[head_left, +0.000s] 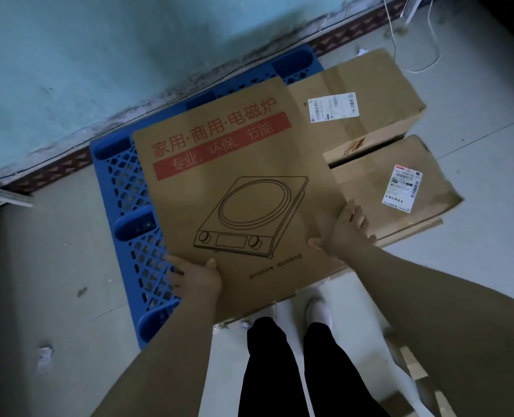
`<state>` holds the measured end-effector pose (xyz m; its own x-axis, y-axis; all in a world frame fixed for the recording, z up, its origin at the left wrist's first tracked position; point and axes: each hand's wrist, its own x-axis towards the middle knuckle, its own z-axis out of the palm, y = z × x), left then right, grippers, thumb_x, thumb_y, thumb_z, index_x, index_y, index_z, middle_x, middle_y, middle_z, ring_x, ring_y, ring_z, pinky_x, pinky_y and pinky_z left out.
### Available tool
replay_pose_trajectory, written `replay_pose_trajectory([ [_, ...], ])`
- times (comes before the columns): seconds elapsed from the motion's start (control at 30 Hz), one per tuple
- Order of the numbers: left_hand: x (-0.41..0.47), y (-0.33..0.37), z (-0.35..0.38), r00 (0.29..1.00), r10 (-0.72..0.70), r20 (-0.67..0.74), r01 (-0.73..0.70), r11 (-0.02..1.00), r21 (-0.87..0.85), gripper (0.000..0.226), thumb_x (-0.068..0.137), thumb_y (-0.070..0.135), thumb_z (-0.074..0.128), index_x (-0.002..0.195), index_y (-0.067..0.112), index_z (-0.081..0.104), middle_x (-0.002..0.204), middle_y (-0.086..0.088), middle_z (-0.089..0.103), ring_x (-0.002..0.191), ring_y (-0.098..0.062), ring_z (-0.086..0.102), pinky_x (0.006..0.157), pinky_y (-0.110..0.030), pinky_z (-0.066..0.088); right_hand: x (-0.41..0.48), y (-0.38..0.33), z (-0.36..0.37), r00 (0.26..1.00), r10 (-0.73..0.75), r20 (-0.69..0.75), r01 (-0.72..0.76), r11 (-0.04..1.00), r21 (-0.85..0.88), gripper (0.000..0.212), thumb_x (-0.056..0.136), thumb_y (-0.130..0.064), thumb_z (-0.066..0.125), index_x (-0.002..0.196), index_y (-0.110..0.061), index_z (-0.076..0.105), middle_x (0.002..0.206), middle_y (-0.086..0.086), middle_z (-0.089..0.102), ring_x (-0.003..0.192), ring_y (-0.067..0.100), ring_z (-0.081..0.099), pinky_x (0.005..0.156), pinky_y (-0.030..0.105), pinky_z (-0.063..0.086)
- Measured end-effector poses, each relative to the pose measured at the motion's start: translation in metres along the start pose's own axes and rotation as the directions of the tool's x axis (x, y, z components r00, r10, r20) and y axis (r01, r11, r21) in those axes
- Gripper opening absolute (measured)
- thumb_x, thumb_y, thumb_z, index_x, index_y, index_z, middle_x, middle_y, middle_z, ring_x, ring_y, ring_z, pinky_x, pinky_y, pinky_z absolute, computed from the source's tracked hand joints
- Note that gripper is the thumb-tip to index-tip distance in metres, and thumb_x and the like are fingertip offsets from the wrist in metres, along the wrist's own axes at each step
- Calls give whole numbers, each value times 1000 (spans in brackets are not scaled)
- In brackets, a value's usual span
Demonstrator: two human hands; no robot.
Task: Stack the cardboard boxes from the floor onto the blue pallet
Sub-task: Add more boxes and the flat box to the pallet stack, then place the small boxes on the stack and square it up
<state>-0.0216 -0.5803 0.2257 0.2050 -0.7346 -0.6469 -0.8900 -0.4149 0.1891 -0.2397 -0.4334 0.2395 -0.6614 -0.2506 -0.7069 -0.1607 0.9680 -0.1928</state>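
At 6 o'clock you are standing in white shoes (pixel 318 310) on the pale floor (pixel 39 236), with both arms reaching forward. Your left hand (pixel 197 276) is gripping the printed box (pixel 234 191) at its near left corner, with the thumb lying on the top face and the fingers (pixel 173 261) spreading past the edge and curling under it. Your right hand (pixel 347 230) is gripping the box's right edge, with the thumb pressing on top and the fingers (pixel 359 216) fanning out down the side. The printed box, bearing red lettering and a line drawing of a cooktop, is lying flat over the blue pallet (pixel 123 188), hiding most of it. Its near edge is overhanging toward your shoes, and you cannot tell whether it is resting or hovering. At 3 o'clock the nearer labelled box (pixel 379 182) is sitting just beside your right hand. At 2 o'clock the farther labelled box (pixel 379 85) is sitting close behind it, with a narrow gap running between them. At 12 o'clock the teal wall (pixel 69 70) is rising behind the pallet.
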Motion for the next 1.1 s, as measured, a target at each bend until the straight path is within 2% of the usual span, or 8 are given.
replay_pose_trajectory([
  [0.13, -30, 1, -10, 992, -19, 123, 8, 997, 82, 88, 98, 38, 49, 153, 19, -16, 160, -13, -15, 147, -40, 7, 115, -52, 22, -31, 7, 9, 966, -208, -156, 184, 970, -158, 81, 92, -39, 57, 151, -11, 9, 160, 8, 2, 147, 28, 9, 114, 49, 25],
  [0.27, -65, -4, -29, 985, 79, 152, -73, 996, -48, 80, 95, 30, 54, 155, 13, 4, 156, -17, 23, 137, -38, 34, 110, -47, 36, -51, 24, -3, 967, -245, -74, 241, 969, -53, 52, 97, -27, 44, 147, -24, 30, 152, 3, 26, 138, 26, 31, 107, 45, 33],
  [0.4, -103, -3, -58, 967, 208, 147, -164, 950, -265, 33, 98, 15, 50, 129, 7, 54, 110, -16, 63, 96, -30, 59, 83, -39, 48, -72, 33, -30, 947, -319, -26, 319, 947, 18, 33, 95, -18, 45, 125, -21, 58, 133, 3, 54, 122, 22, 51, 100, 35, 43],
  [0.47, -123, 2, -73, 965, 244, 92, -203, 923, -326, 17, 96, 14, 54, 110, 10, 63, 82, -6, 62, 79, -22, 58, 75, -39, 49, -83, 35, -42, 952, -301, -55, 303, 952, 40, 28, 93, -17, 48, 115, -25, 64, 128, 2, 57, 118, 22, 53, 100, 36, 45],
  [0.6, -155, 20, -97, 952, 290, 99, -216, 864, -455, 12, 97, 12, 54, 90, 16, 63, 84, -2, 63, 74, -14, 58, 64, -30, 46, -106, 40, -59, 945, -301, -127, 314, 945, 96, 22, 88, -21, 55, 102, -30, 71, 119, 1, 61, 104, 22, 61, 89, 37, 53],
  [0.77, -178, 42, -117, 906, 390, 164, -298, 864, -407, 7, 97, 15, 54, 96, 14, 61, 90, -5, 64, 86, -19, 60, 69, -33, 49, -119, 44, -70, 934, -287, -213, 329, 925, 193, 20, 84, -23, 55, 72, -38, 63, 109, -3, 66, 95, 17, 62, 87, 37, 54],
  [0.93, -189, 60, -127, 795, 534, 288, -442, 835, -329, 15, 96, 18, 58, 110, 13, 63, 102, -8, 69, 83, -15, 64, 67, -31, 53, -161, 46, -82, 919, -197, -343, 290, 925, 245, 26, 88, -21, 50, 93, -36, 70, 105, -8, 66, 93, 17, 60, 77, 26, 47],
  [1.1, -186, 52, -132, 629, 558, 541, -467, 828, -311, 12, 99, 6, 48, 104, 11, 57, 86, -1, 59, 73, -14, 57, 71, -32, 50, -209, 53, -46, 920, 63, -386, 109, 907, 407, 25, 91, -21, 51, 96, -34, 71, 99, -7, 62, 90, 17, 60, 73, 24, 47],
])
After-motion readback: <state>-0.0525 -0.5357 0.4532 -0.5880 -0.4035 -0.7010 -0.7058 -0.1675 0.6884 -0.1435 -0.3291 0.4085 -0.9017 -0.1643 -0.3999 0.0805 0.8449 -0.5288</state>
